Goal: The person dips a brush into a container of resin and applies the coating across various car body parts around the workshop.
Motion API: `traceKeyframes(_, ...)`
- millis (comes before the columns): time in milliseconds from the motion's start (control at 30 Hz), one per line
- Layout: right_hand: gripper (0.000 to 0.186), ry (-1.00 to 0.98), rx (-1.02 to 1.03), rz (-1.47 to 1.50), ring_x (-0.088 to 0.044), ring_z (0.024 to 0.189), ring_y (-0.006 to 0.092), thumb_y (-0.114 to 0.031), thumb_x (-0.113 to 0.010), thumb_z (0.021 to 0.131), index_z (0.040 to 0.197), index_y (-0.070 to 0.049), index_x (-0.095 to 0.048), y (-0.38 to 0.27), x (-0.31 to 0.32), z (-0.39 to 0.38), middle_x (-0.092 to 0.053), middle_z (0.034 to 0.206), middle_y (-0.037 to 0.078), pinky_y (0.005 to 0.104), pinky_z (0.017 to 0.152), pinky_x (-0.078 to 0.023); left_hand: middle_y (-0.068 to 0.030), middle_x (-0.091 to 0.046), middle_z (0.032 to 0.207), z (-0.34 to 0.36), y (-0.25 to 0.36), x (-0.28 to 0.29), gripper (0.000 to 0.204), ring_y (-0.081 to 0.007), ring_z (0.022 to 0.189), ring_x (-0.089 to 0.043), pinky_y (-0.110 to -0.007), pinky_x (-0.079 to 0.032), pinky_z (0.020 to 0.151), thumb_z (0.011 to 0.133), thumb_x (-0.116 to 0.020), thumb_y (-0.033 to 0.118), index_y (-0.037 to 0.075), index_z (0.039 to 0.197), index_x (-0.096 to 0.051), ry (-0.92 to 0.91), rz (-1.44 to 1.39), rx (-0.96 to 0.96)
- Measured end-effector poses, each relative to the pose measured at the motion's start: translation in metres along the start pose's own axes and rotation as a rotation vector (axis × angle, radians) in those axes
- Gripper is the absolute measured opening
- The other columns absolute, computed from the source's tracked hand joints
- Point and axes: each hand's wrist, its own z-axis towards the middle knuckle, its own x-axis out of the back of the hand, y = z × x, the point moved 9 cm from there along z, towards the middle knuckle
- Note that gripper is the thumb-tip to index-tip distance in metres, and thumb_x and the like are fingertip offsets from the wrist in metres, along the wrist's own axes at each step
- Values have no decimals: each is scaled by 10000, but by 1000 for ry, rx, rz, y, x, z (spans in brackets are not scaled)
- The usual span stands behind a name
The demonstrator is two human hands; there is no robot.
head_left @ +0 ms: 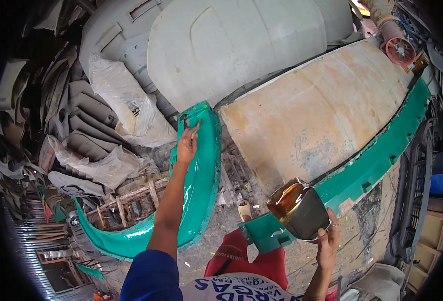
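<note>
My left hand (187, 146) reaches over the upper end of a glossy green curved panel (206, 165), beside a dark opening in it. Its fingers are bent together around something thin that I cannot make out. In my right hand (327, 242) is a dark container with an open top (305, 215), gripped by its lower right side and tilted. Amber-brown liquid shows inside it. Just under the container runs a long green strip-like panel (351, 183), along the edge of a large beige panel (311, 115).
A pale grey panel (236, 50) lies at the back. White plastic sacks (128, 100) and stacked grey pieces (88, 118) fill the left. A wooden frame (126, 208) sits inside the green curve. At right are a red-rimmed round fan-like object (400, 51) and a dark grille (413, 185).
</note>
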Motion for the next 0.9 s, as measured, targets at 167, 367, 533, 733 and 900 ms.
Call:
traceKeyframes(167, 741, -41, -56, 29, -436, 1331, 264, -243, -691, 895, 1504, 6, -349, 2, -21, -3, -408, 1495, 194, 375, 1064, -394, -215, -588, 967, -72, -1, 20, 285, -403, 818, -602, -468, -487, 714, 950, -550, 23, 70, 1227, -596, -81, -18, 72)
traceKeyframes(367, 719, -101, 70, -83, -518, 1249, 246, -213, -710, 892, 1497, -19, -373, 3, -27, 5, -435, 1474, 169, 336, 930, -512, -204, -609, 1014, -166, 28, 44, 257, -390, 833, -604, -447, -490, 709, 943, -543, -13, 45, 1185, -611, -122, -60, 62)
traceKeyframes(533, 658, -173, -122, -70, -580, 1107, 182, -124, -725, 879, 1464, -44, -435, 14, -38, 6, -518, 1377, 83, 291, 766, -560, -125, -661, 1185, -252, -5, 63, 410, -315, 1034, -586, -439, -429, 927, 1045, -408, 357, 45, 1159, -646, -236, -65, 278)
traceKeyframes(733, 645, -322, -21, 18, -578, 1028, 140, -157, -757, 887, 1453, -77, -459, 27, -54, -7, -592, 1232, 51, 294, 773, -565, -42, -649, 1028, -301, 24, 106, 353, -99, 828, -543, -270, -448, 706, 1026, -535, 198, -14, 1302, -587, 55, -243, 516)
traceKeyframes(900, 648, -517, -168, -17, -628, 877, 142, -207, -732, 915, 1472, -99, -420, 44, -69, -32, -565, 1246, 74, 269, 692, -567, -71, -647, 931, -347, 72, 143, 375, -122, 704, -531, -282, -436, 585, 1026, -545, 245, -1, 1307, -579, 197, -197, 618)
